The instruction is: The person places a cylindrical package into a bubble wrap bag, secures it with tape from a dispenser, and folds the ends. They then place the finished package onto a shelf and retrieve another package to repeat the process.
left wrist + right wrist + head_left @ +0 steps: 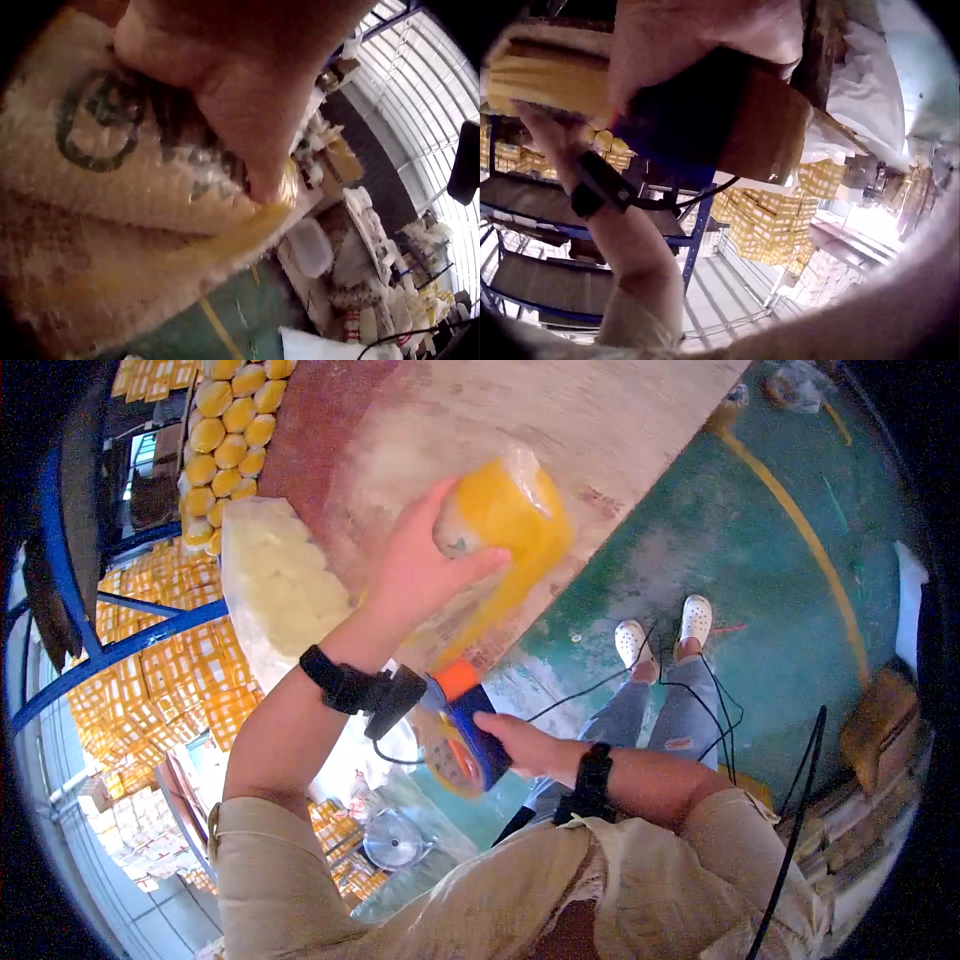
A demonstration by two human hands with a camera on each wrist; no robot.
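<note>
My left hand (425, 555) grips a package (520, 510) wrapped in clear plastic and yellow tape, thumb and fingers spread across it. In the left wrist view the package (45, 195) has a bubbly clear wrap with dark printed marks, and the left thumb presses near a yellow taped edge (259, 225). My right hand (525, 748) holds a blue and orange tape dispenser (480, 730) below the package. From the package, a yellow strip runs down toward the dispenser. In the right wrist view, fingers wrap over the blue dispenser body (682, 127), beside its brownish tape roll (769, 135).
A pale worktable (620, 420) lies under the package. At its left stand a whitish plastic bag (275, 575) and stacked yellow rolls (235, 430). Blue racking (120, 660) fronts yellow-taped boxes (190, 690). Black cables (720, 710) hang by the legs over the green floor (780, 590).
</note>
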